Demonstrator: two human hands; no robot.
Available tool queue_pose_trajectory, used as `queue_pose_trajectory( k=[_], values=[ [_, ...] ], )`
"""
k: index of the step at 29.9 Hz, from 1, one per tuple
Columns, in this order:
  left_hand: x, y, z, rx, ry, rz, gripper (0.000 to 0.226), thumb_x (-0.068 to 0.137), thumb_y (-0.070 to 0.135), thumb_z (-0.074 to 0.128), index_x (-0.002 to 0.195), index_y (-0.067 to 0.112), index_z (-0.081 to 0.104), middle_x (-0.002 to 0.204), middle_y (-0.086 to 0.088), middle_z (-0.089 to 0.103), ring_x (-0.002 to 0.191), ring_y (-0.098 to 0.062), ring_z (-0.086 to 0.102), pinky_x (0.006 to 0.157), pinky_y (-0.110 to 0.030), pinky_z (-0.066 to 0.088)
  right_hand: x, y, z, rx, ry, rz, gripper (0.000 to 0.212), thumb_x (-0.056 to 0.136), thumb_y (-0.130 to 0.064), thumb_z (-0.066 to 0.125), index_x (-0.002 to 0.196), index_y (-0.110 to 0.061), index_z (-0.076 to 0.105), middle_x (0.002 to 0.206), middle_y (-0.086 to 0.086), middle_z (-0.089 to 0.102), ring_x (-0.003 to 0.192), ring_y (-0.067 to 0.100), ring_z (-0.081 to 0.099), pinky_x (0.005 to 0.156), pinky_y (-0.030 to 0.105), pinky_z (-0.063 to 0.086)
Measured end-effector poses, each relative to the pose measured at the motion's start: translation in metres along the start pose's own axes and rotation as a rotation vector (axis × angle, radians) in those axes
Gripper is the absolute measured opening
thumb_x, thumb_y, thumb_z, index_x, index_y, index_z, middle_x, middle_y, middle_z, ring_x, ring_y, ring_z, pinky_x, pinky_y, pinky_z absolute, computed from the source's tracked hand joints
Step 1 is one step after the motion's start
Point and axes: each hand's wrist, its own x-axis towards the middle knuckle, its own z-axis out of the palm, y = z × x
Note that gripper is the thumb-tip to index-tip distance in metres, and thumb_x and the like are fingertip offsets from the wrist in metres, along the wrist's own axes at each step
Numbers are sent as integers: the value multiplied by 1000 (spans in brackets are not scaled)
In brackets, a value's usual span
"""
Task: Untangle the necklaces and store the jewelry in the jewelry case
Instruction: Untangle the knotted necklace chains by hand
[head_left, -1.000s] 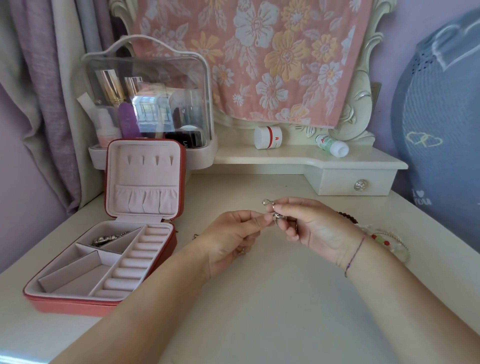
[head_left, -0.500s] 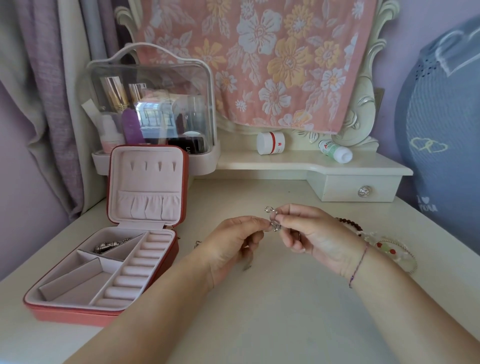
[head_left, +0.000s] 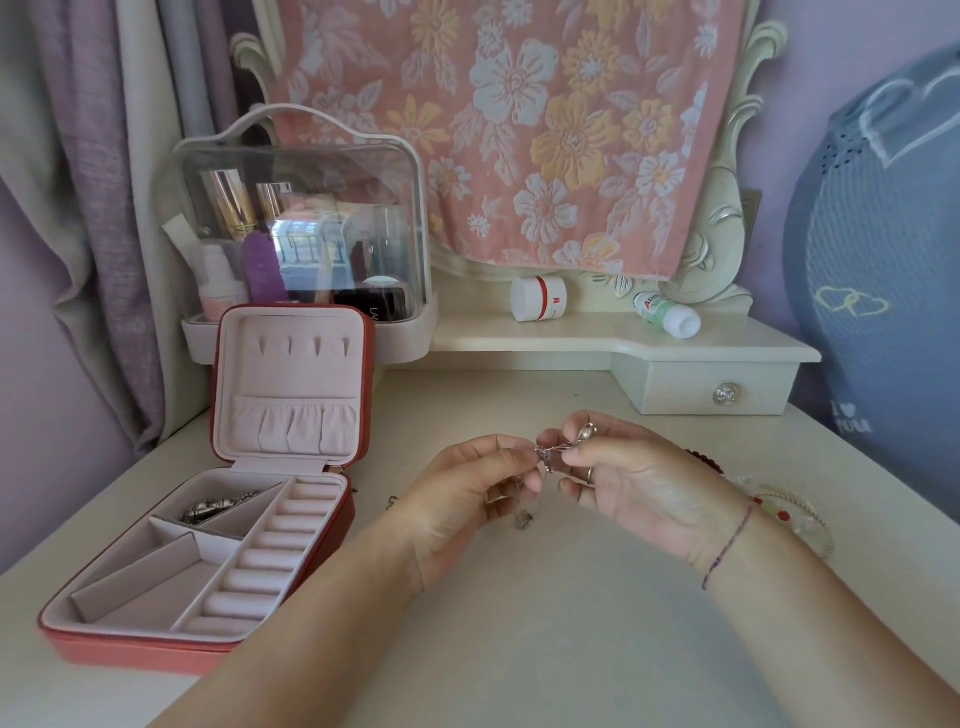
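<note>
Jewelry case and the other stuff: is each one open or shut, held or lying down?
jewelry case: open, lid upright
silver piece: lying in the case's back compartment
tangled necklaces: untangling not finished, pinched between both hands
left hand: pinching the necklaces
right hand: pinching the necklaces
white jar: lying on its side
small bottle: on its side, capped
drawer: shut

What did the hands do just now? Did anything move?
Hardly anything. The left hand and right hand keep pinching the tangled necklaces above the table, only shifting slightly on the knot. Nothing was let go. The jewelry case stays open, with the silver piece inside.
</note>
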Motion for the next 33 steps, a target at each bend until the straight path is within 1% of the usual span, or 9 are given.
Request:
queue_pose_trajectory(
  k=[4,6,9,12,15,19,23,28,33],
  values=[
    [-1,1,0,-61,-19,14,13,90,8,57,82,15,64,65,-2,62,61,-12,56,73,-28,41,0,0,-1,55,-65,63,19,64,3,55,70,-15,55,96,11,62,82,22,59,65,26,52],
    [0,1,0,-78,-6,11,16,90,6,58,79,15,65,61,-2,56,56,-12,49,66,-25,41,0,0,-2,76,-87,96,22,64,3,54,76,-15,57,95,12,63,82,22,62,67,29,53],
    [2,0,0,-96,21,4,20,89,4,57,75,14,66,55,2,41,49,-9,33,50,-18,31,-3,-1,0,98,-110,130,31,67,-3,59,97,-12,59,90,10,65,81,21,65,67,30,55],
    [2,-1,-1,-77,30,2,15,90,5,58,79,12,65,53,5,34,47,-7,27,44,-16,24,-5,-1,3,-10,-101,108,30,74,-1,69,102,-9,61,87,9,65,78,18,64,64,26,53],
    [3,-1,-1,-63,40,8,12,90,8,60,80,12,65,53,6,33,46,-6,26,43,-16,24,-5,1,4,-176,-16,45,18,83,1,62,100,-5,65,80,5,64,68,12,60,60,21,49],
    [3,0,-1,-60,58,18,13,89,11,62,76,14,65,55,4,34,48,-7,27,44,-16,25,-3,2,3,-273,71,7,16,84,2,62,97,-6,70,72,1,62,62,9,53,60,20,44],
    [2,1,0,-47,54,17,19,91,11,58,73,16,61,59,2,42,52,-10,34,49,-20,28,-3,1,4,-372,125,-54,17,85,3,61,93,-7,72,56,-8,54,58,9,45,62,20,39],
    [1,2,-1,-73,36,33,20,92,14,59,72,15,62,62,0,47,56,-11,41,52,-21,35,-3,3,4,-406,110,-100,11,86,-7,64,93,-7,73,58,-8,51,59,8,44,62,20,39],
    [1,1,-1,-49,-4,39,21,86,24,63,66,18,63,63,1,49,56,-9,43,54,-20,38,-1,3,4,-383,153,-109,12,87,-19,65,80,-10,70,60,-3,54,57,10,46,59,22,39]
  ],
)
